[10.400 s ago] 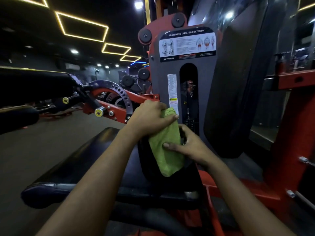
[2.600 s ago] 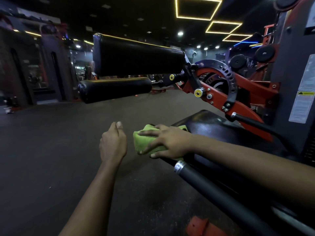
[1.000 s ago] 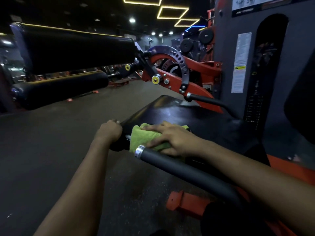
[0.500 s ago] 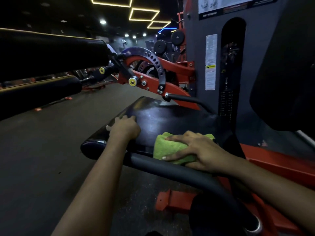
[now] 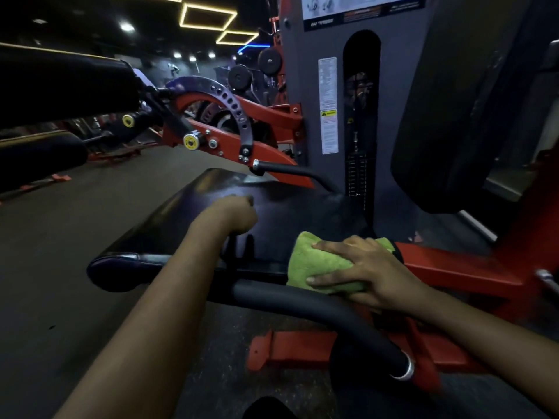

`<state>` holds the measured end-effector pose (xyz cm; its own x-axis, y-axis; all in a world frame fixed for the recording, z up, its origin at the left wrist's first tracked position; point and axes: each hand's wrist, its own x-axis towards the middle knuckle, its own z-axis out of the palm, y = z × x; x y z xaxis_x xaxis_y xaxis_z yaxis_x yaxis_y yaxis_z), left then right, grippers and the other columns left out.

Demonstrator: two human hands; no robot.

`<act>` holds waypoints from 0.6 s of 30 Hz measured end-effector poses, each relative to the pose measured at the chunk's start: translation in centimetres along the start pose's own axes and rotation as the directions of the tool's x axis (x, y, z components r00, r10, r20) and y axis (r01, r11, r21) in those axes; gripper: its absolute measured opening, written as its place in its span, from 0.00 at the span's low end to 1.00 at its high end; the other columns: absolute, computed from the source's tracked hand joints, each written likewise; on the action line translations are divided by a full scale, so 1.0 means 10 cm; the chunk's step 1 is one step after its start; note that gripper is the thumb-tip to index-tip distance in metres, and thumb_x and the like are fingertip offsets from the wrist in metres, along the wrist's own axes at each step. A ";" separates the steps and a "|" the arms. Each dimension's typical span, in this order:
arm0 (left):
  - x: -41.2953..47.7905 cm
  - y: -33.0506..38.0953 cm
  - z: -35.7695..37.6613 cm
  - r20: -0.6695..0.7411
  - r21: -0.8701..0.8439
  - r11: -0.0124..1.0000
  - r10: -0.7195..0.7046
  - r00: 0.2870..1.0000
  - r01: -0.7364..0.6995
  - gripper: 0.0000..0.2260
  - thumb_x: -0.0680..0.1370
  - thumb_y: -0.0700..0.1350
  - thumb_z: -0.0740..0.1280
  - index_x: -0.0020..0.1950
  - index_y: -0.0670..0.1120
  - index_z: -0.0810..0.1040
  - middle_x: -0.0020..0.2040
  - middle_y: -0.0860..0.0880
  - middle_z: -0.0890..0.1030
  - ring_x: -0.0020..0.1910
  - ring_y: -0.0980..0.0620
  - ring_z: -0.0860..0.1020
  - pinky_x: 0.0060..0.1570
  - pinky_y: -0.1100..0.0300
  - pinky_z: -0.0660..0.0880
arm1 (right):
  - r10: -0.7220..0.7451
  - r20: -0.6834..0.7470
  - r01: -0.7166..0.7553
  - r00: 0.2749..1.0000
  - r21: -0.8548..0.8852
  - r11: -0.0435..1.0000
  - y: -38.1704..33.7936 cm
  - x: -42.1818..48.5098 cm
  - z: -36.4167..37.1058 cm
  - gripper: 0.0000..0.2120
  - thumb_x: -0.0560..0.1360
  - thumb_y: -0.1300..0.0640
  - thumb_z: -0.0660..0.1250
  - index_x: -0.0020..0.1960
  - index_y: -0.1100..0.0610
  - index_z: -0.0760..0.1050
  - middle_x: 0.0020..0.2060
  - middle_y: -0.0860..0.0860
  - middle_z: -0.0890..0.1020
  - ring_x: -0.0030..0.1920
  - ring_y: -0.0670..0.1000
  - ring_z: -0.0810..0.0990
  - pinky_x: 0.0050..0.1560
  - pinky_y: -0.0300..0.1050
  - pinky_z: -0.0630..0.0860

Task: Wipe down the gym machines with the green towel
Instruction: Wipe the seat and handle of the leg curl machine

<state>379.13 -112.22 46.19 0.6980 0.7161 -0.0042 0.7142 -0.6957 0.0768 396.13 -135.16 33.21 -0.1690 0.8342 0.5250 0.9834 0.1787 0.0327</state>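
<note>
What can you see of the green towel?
The green towel is a folded, fuzzy lime-green wad, looking like microfibre. It sits on the near right edge of the black seat pad, just behind the padded handle bar. The right hand grips its right part, fingers across the top, thumb against its near side.

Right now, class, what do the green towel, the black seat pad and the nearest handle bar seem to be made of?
The green towel: soft pile cloth, probably microfibre; fuzzy, matte, bunches in folds. The seat pad: padded vinyl or leather-like cover; smooth, glossy, reflects light. The handle bar: likely foam or rubber sleeve; matte grey, with a shiny metal end cap.
</note>
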 end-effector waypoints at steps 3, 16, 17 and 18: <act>-0.03 0.32 0.03 0.046 -0.036 0.993 0.111 0.993 -0.109 0.17 0.84 0.42 0.55 0.71 0.42 0.73 0.71 0.41 0.74 0.67 0.41 0.73 0.64 0.54 0.68 | 0.126 -0.073 -0.119 0.989 0.093 0.989 0.15 -0.24 -0.01 0.26 0.75 0.43 0.70 0.71 0.30 0.71 0.78 0.42 0.65 0.61 0.49 0.74 0.56 0.57 0.73; 0.05 0.46 0.27 0.152 0.046 0.954 0.287 0.946 -0.296 0.18 0.85 0.47 0.55 0.75 0.48 0.70 0.76 0.44 0.69 0.74 0.42 0.67 0.72 0.53 0.62 | 0.961 -0.178 -0.836 0.212 0.476 0.272 -0.02 0.02 0.30 0.23 0.79 0.43 0.67 0.74 0.36 0.70 0.76 0.51 0.68 0.74 0.57 0.67 0.69 0.52 0.67; 0.05 0.46 0.27 0.157 0.053 0.949 0.298 0.942 -0.309 0.18 0.85 0.47 0.55 0.74 0.48 0.70 0.76 0.44 0.69 0.74 0.42 0.66 0.71 0.53 0.61 | 0.977 -0.124 -0.851 0.173 0.480 0.212 0.07 0.05 0.25 0.23 0.79 0.43 0.66 0.74 0.36 0.70 0.75 0.51 0.69 0.74 0.58 0.68 0.68 0.53 0.68; 0.05 0.45 0.27 0.160 0.055 0.947 0.306 0.939 -0.318 0.18 0.85 0.47 0.55 0.73 0.48 0.71 0.75 0.44 0.70 0.73 0.42 0.67 0.70 0.53 0.62 | 0.987 -0.084 -0.851 0.134 0.501 0.158 0.13 0.08 0.21 0.24 0.79 0.43 0.66 0.74 0.37 0.69 0.75 0.52 0.69 0.73 0.59 0.69 0.68 0.53 0.68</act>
<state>382.83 -115.19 43.82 0.8819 0.4502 -0.1397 0.4570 -0.8892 0.0193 397.14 -133.18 31.83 0.9538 0.2449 0.1739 0.2661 -0.4202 -0.8676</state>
